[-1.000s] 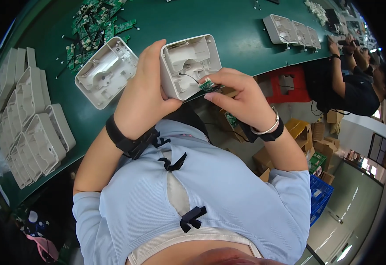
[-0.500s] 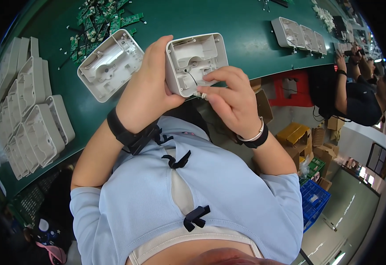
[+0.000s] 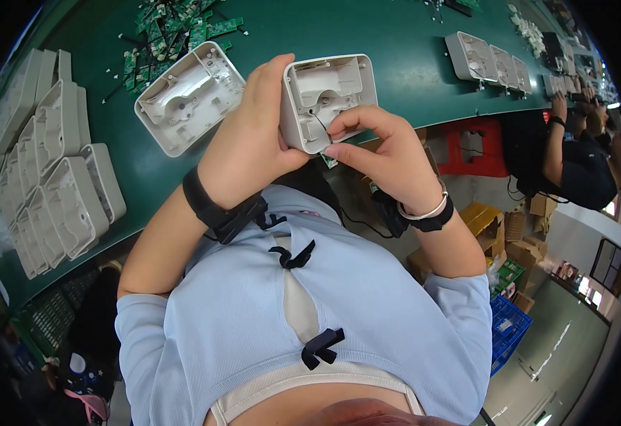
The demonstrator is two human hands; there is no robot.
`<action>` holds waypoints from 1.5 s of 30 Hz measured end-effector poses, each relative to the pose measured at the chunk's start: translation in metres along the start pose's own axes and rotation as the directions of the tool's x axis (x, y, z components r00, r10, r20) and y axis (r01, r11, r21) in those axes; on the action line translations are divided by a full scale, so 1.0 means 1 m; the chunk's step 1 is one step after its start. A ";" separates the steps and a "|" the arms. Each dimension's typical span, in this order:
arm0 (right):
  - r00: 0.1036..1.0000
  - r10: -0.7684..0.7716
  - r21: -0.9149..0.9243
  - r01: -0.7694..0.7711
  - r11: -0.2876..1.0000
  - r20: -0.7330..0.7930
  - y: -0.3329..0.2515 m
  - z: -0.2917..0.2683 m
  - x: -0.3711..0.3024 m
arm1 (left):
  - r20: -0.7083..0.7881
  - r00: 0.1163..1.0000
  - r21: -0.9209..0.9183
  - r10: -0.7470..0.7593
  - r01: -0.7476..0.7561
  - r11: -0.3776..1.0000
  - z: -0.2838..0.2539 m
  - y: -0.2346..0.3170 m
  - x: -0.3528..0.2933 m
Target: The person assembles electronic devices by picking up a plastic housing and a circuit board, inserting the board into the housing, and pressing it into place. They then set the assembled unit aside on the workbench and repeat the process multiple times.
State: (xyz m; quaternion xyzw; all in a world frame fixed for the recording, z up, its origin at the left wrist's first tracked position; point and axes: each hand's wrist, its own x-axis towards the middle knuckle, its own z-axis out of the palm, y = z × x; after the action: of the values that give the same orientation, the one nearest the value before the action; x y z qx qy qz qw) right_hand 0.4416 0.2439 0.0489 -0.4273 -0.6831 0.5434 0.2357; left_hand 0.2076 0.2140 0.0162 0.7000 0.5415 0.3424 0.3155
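Observation:
My left hand point(image 3: 243, 142) grips a white plastic housing point(image 3: 330, 85) by its left side, tilting its hollow inside up toward me at the table's edge. From a small hole inside it, a thin black wire point(image 3: 320, 121) runs to the near right corner. There my right hand point(image 3: 394, 157) pinches the wire, index finger inside the rim and thumb just outside. Below the thumb, part of a small green circuit board point(image 3: 330, 161) shows; my hand hides the rest. A second white housing point(image 3: 186, 106) lies open side up, left of the held one.
Stacked white housings point(image 3: 62, 177) fill the table's left side. Loose green circuit boards with wires point(image 3: 172, 32) are heaped at the back left. More housings point(image 3: 474, 57) stand in a row at the far right, near a co-worker point(image 3: 580, 156). A red stool point(image 3: 472, 148) is beyond the table edge.
The right fingers have closed in at the housing's near corner, where they were more spread before. A green board now shows under the thumb. The whole view has shifted slightly.

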 end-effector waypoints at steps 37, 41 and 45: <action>0.814 -0.581 -0.940 0.217 0.264 0.025 0.014 -0.091 0.035 | -0.225 0.958 0.120 -0.180 0.210 0.970 -0.109 -0.033 -0.109; 0.933 -0.350 -0.690 0.305 0.656 0.080 -0.029 -0.020 0.077 | -0.200 0.958 0.136 -0.206 0.235 0.962 -0.111 -0.030 -0.120; 0.868 -0.466 -0.807 0.393 0.440 0.169 -0.034 0.015 0.165 | -0.233 0.956 0.222 -0.181 0.234 0.947 -0.108 -0.030 -0.123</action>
State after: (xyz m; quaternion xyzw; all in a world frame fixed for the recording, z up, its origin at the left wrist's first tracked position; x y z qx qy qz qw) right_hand 0.3323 0.3727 0.0529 -0.3199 -0.9304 0.0668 0.1661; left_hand 0.0802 0.1080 0.0359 0.6327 0.6810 0.3087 0.2015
